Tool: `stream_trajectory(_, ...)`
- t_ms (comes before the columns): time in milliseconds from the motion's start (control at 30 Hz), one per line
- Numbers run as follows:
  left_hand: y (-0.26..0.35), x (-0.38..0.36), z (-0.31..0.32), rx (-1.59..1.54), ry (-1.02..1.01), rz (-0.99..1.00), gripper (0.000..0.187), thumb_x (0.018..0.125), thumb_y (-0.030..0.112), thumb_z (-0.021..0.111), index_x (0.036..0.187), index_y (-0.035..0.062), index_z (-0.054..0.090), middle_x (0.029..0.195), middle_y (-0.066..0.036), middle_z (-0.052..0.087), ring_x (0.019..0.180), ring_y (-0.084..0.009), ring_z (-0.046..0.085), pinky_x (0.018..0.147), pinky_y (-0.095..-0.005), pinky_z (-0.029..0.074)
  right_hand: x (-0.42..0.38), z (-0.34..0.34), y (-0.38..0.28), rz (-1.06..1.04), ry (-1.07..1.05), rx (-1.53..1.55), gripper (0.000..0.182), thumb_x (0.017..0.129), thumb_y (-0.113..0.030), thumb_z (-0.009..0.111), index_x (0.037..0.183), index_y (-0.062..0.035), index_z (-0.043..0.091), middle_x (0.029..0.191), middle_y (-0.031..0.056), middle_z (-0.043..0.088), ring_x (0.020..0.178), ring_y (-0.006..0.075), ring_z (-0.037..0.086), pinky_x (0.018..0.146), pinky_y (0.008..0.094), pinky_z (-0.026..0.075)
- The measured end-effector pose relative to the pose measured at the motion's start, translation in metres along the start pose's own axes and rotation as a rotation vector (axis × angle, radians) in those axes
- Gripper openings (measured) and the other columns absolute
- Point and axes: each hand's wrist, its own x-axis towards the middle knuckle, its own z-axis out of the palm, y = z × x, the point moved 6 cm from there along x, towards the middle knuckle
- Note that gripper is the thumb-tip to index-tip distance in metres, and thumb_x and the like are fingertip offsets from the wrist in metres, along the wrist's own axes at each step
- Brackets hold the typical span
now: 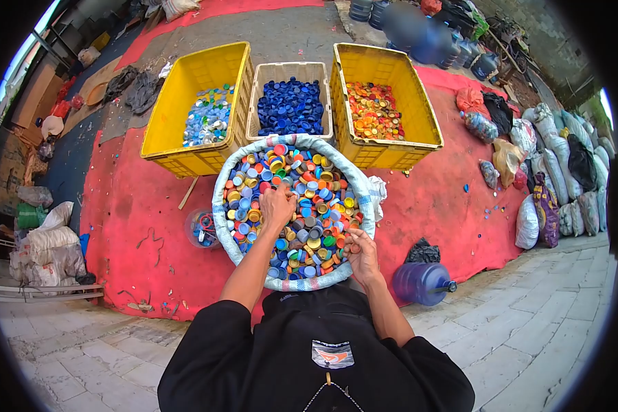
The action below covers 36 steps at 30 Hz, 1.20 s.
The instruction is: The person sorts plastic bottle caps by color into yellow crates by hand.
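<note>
Resting on mixed-colour bottle caps (302,206): left hand (277,204), right hand (361,250).

- Red mat (453,206) spread over grey paved floor (529,329), outdoors, daylight.
- Filled sacks (563,178) piled at right; more sacks (44,250) at left.

- Sack rim (230,237): pale blue-white weave.
- Mixed caps (309,206): blue, orange, yellow, red, green, grey.
- Left crate (165,113): yellow; holds light-blue and white caps (209,117).
- Middle crate (290,69): beige; holds dark-blue caps (290,106).
- Right crate (412,103): yellow; holds orange, red and yellow caps (374,110).
- Ground mat (130,220): red.
- Water jug (422,283): translucent blue.
- Sleeve (213,343): black.
</note>
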Motion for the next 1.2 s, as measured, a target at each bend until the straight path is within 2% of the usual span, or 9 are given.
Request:
stream_trajectory(267,-0.001,-0.004,0.002,0.007,0.001,0.021,0.029,0.077,0.019,0.072,0.104,0.0081,0.068,0.081,-0.002,0.072,0.084,-0.026,0.061,0.076,-0.0418,0.043,0.001,-0.006,0.001,-0.038,0.088,-0.088,0.021,0.089,-0.012,0.06,0.107,-0.0027,0.057,0.078,0.0006,0.057,0.062,0.0094,0.05,0.058,0.0273,0.043)
stream_trajectory(367,-0.007,-0.004,-0.003,-0.379,-0.063,-0.155,0.023,0.082,0.018,0.071,0.101,0.0055,0.066,0.083,-0.006,0.071,0.085,-0.0222,0.062,0.076,-0.0386,0.048,0.005,-0.011,-0.004,-0.106,0.159,-0.481,0.025,0.086,-0.013,0.065,0.108,-0.0008,0.058,0.074,0.0003,0.059,0.057,0.0099,0.05,0.054,0.0272,0.044)
stream_trajectory(467,-0.018,-0.013,0.003,-1.076,-0.084,-0.393,0.022,0.087,0.016,0.067,0.105,0.0025,0.062,0.092,-0.01,0.067,0.089,-0.0199,0.062,0.076,-0.0351,0.052,0.019,-0.014,-0.012,-0.331,0.186,-1.038,0.033,0.083,-0.014,0.068,0.11,0.0015,0.057,0.075,0.007,0.067,0.059,0.0179,0.061,0.056,0.0317,0.049)
stream_trajectory(567,0.0,-0.034,-0.016,-1.913,-0.212,-0.597,0.019,0.09,0.011,0.062,0.107,0.0025,0.058,0.099,-0.01,0.062,0.093,-0.0202,0.061,0.079,-0.0328,0.052,0.019,0.01,-0.026,-0.458,0.149,-1.296,0.037,0.082,-0.012,0.069,0.112,0.0054,0.057,0.083,0.0146,0.07,0.072,0.0228,0.069,0.065,0.0351,0.053)
stream_trajectory(600,0.0,-0.039,-0.017,-2.05,-0.243,-0.611,0.024,0.091,0.013,0.06,0.11,0.001,0.055,0.099,-0.011,0.06,0.091,-0.022,0.061,0.081,-0.0361,0.053,0.018,0.019,-0.031,-0.413,0.166,-1.328,0.041,0.079,-0.015,0.071,0.112,0.0047,0.057,0.088,0.02,0.07,0.079,0.0289,0.07,0.069,0.0379,0.054)
stream_trajectory(700,-0.003,-0.061,-0.021,-2.245,-0.257,-0.669,0.027,0.092,0.017,0.059,0.111,-0.0018,0.053,0.095,-0.01,0.057,0.088,-0.0217,0.058,0.082,-0.0374,0.052,0.029,0.022,-0.023,-0.391,0.171,-1.433,0.039,0.079,-0.018,0.071,0.11,0.003,0.057,0.086,0.0199,0.07,0.078,0.0324,0.069,0.07,0.0404,0.053)
stream_trajectory(733,-0.005,-0.07,-0.02,-2.259,-0.22,-0.737,0.028,0.092,0.02,0.059,0.107,-0.0037,0.055,0.091,-0.01,0.057,0.087,-0.0218,0.057,0.082,-0.0376,0.052,0.03,0.023,-0.02,-0.379,0.196,-1.517,0.039,0.079,-0.021,0.071,0.108,0.0012,0.057,0.085,0.0204,0.07,0.079,0.0363,0.068,0.071,0.0438,0.052)
stream_trajectory(967,-0.012,-0.123,-0.002,-2.165,-0.274,-0.823,0.014,0.095,0.019,0.056,0.096,0.0049,0.057,0.081,-0.001,0.058,0.072,-0.0105,0.056,0.065,-0.025,0.05,0.035,0.03,-0.01,-0.294,0.224,-1.712,0.039,0.078,-0.022,0.071,0.109,-0.0017,0.058,0.083,0.0179,0.07,0.078,0.0372,0.067,0.069,0.0461,0.051)
stream_trajectory(1200,0.009,-0.137,-0.004,-1.825,-0.274,-0.844,0.011,0.089,0.017,0.068,0.093,0.01,0.06,0.075,0.005,0.054,0.06,-0.004,0.046,0.053,-0.0218,0.039,0.041,0.023,-0.011,-0.352,0.178,-1.546,0.033,0.079,-0.018,0.069,0.106,-0.0011,0.061,0.081,0.0165,0.069,0.075,0.0339,0.068,0.068,0.0433,0.052)
